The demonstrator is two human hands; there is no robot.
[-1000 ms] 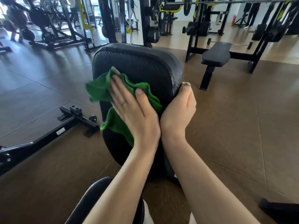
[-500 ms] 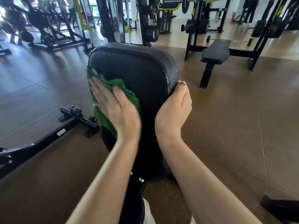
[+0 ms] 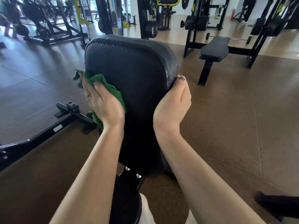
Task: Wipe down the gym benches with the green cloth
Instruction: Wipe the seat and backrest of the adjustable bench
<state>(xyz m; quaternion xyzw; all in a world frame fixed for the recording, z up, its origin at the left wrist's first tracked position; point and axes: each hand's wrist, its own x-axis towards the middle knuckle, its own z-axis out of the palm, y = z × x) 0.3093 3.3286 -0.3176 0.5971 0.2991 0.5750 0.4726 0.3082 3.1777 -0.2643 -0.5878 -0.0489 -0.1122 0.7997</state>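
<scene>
A: Item 1, green cloth [image 3: 111, 92]?
B: On left edge of black bench pad [image 3: 131, 75], under left hand [image 3: 103, 104]; fingers straight, together, pressing it flat.
A: Item 2, right hand [image 3: 173, 105]?
B: Cupped on pad's right edge, thumb atop, fingers curled round behind.
A: Bkgd?
B: Flat bench [image 3: 215, 48], upper right, well apart.

- My left hand [image 3: 103, 102] presses the green terry cloth [image 3: 113, 92] on left edge of the black padded backrest [image 3: 132, 75], right in front of me.
- My right hand [image 3: 172, 109] grips backrest's right edge.
- Black flat bench [image 3: 214, 49] behind, to the right.
- Black steel floor frame [image 3: 68, 115] left of backrest.
</scene>
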